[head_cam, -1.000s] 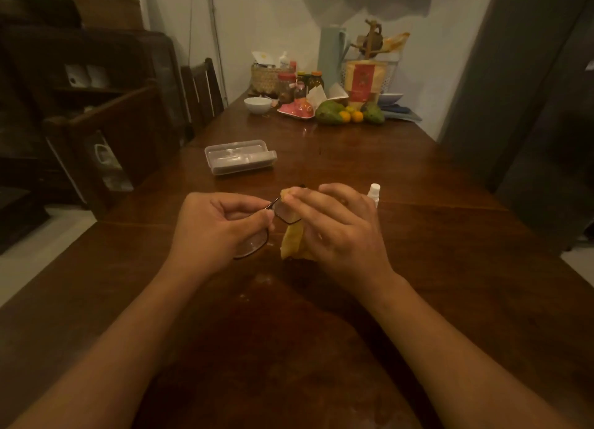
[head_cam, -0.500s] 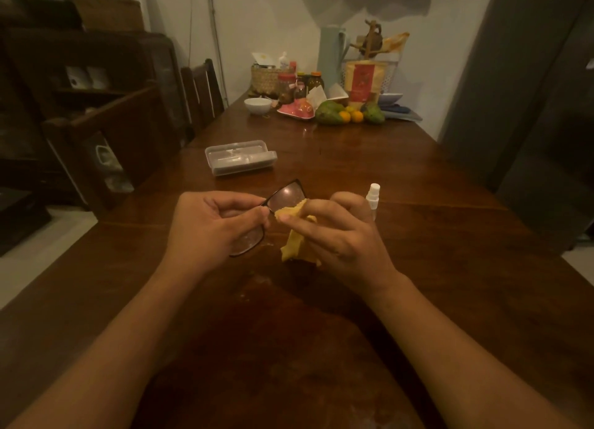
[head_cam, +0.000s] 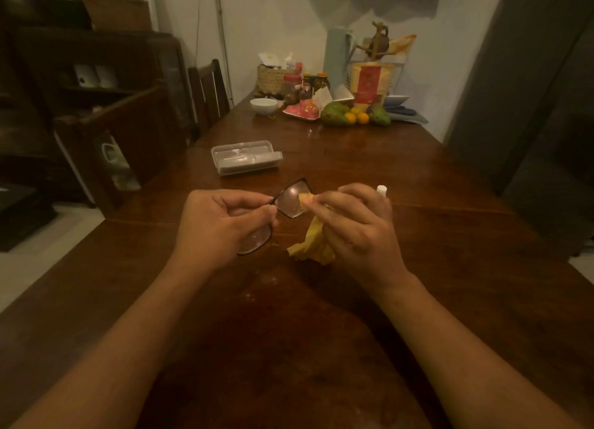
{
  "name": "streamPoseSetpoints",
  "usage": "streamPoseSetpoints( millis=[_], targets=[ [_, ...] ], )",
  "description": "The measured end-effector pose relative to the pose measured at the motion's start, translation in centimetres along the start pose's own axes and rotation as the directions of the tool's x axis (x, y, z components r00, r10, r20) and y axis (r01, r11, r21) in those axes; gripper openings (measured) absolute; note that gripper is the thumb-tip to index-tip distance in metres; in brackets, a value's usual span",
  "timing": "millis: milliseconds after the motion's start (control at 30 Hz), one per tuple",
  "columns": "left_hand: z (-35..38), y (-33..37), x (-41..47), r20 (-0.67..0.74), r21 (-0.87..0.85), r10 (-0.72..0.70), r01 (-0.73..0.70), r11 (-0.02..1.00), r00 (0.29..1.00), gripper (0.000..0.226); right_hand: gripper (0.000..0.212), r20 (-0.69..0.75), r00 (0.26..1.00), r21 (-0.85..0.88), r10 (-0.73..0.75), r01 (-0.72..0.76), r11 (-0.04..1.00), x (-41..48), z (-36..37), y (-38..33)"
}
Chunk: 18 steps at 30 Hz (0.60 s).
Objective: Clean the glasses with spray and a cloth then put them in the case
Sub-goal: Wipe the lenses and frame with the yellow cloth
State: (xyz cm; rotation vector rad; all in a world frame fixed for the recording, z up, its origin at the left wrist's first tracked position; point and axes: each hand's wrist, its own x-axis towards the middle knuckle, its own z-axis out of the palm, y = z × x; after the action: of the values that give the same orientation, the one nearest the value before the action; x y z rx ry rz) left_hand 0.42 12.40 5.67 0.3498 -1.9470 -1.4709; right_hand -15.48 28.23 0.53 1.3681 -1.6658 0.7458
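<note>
My left hand [head_cam: 221, 226] holds dark-framed glasses [head_cam: 291, 200] by the bridge, above the wooden table [head_cam: 321, 348]. One lens points up and away, the other shows below my fingers. My right hand [head_cam: 356, 229] pinches a yellow cloth [head_cam: 313, 245] and presses its tip against the right edge of the upper lens. The rest of the cloth hangs down to the table. A small white spray bottle [head_cam: 382, 190] stands just behind my right hand, mostly hidden. A clear plastic glasses case [head_cam: 246, 157] lies closed farther back on the table.
At the table's far end stand a white bowl [head_cam: 263, 105], a pink dish [head_cam: 302, 111], jars, a woven basket [head_cam: 271, 80], mangoes and oranges [head_cam: 350, 116], and a tall pale flask [head_cam: 337, 62]. Wooden chairs [head_cam: 209, 91] line the left side.
My right hand slid off the upper lens toward the right, uncovering the lens, and now holds the cloth tip at its edge. The glasses tilted up slightly in my left hand.
</note>
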Motion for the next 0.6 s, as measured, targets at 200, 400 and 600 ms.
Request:
streamPoseSetpoints(
  millis=[200,400,600],
  targets=[
    [0.0,-0.4,0.1,-0.001,0.012,0.004,-0.004,1.000,1.000,0.014,0.035,0.010,0.999,-0.007,0.053,-0.053,0.999,0.1,0.2,-0.3],
    [-0.1,-0.4,0.2,-0.012,-0.007,0.015,-0.015,1.000,1.000,0.014,0.033,0.025,0.999,0.048,0.043,-0.044,0.998,-0.3,0.2,-0.3],
    [0.1,-0.4,0.1,0.023,0.003,0.035,-0.035,0.999,0.999,0.021,0.036,0.019,0.998,0.049,0.053,-0.054,0.997,0.2,0.4,-1.1]
  ],
)
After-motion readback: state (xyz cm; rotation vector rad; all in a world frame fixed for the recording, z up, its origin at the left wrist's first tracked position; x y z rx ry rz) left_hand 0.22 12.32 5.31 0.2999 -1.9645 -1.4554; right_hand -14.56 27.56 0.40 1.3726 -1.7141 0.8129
